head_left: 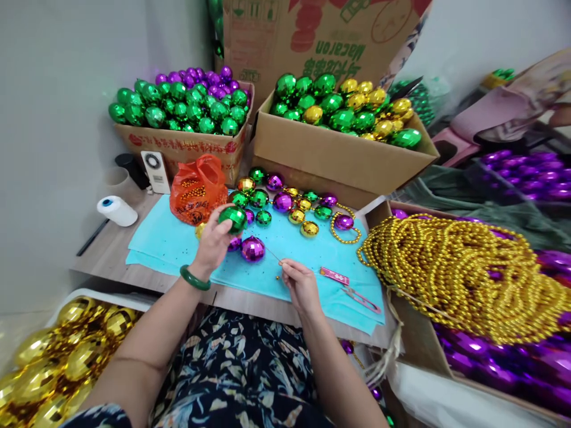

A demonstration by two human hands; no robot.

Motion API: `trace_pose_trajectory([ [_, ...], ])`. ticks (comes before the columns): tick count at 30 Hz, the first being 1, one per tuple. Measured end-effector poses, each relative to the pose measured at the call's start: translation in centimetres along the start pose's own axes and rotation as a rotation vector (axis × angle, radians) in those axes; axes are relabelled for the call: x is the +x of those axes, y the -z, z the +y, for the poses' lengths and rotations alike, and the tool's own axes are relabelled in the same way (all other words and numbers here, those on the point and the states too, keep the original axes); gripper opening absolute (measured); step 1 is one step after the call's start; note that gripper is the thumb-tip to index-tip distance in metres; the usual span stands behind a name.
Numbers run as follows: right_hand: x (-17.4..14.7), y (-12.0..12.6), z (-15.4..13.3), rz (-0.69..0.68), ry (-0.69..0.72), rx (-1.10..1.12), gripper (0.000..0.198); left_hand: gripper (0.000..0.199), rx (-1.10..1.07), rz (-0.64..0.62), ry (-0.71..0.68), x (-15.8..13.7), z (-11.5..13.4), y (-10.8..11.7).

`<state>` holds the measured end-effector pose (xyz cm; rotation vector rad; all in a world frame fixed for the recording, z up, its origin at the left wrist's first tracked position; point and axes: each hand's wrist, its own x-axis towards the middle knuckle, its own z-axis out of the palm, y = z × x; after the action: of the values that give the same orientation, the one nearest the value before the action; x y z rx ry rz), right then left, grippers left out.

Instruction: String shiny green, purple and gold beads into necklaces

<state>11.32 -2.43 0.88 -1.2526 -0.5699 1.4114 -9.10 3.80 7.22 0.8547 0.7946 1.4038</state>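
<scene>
My left hand [212, 244], with a green bangle on its wrist, is closed around a shiny green faceted ball [232, 219]. My right hand [301, 284] pinches a thin string or needle [273, 254] that runs up and left toward a purple ball [253, 249]; which of the two it is, I cannot tell. Beyond the hands, a string of green, purple and gold balls [282, 202] lies on the blue cloth [312, 255], ending in a loop of small gold beads [345, 241]. Right of my right hand are a pink-labelled strip [334, 276] and pink thread snips [362, 300].
Cardboard boxes of green and purple balls [178, 107] and green and gold balls [343, 110] stand behind. An orange bag [196, 193] and a white thread spool [116, 211] sit left. Gold bead strands [464, 273] heap on a box at right; large gold balls [66, 356] fill a container lower left.
</scene>
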Motion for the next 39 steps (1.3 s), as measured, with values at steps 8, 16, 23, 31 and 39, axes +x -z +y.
trace_pose_trajectory([
  [8, 1.2, 3.8, -2.6, 0.194, 0.180, 0.095, 0.023, 0.048, 1.100, -0.451, -0.270, 6.4, -2.7, -1.2],
  [16, 2.0, 3.8, -3.4, 0.234, 0.164, 0.172, 0.024, 0.049, 1.697, -0.879, -0.190, 9.1, -8.1, -4.7],
  [23, -1.2, 0.2, -4.9, 0.042, 0.241, 0.007, 0.015, 0.035, 1.834, -0.695, -0.157, 11.1, -8.0, -4.4],
  [31, -1.3, -3.6, -4.4, -0.033, 0.402, -0.068, 0.013, 0.034, 1.846, -0.603, -0.098, 11.1, -8.9, -4.6],
  [39, -1.2, -1.7, -1.9, 0.104, 0.351, 0.015, 0.018, 0.042, 1.378, -0.368, -0.067, 10.7, -5.9, -5.6],
])
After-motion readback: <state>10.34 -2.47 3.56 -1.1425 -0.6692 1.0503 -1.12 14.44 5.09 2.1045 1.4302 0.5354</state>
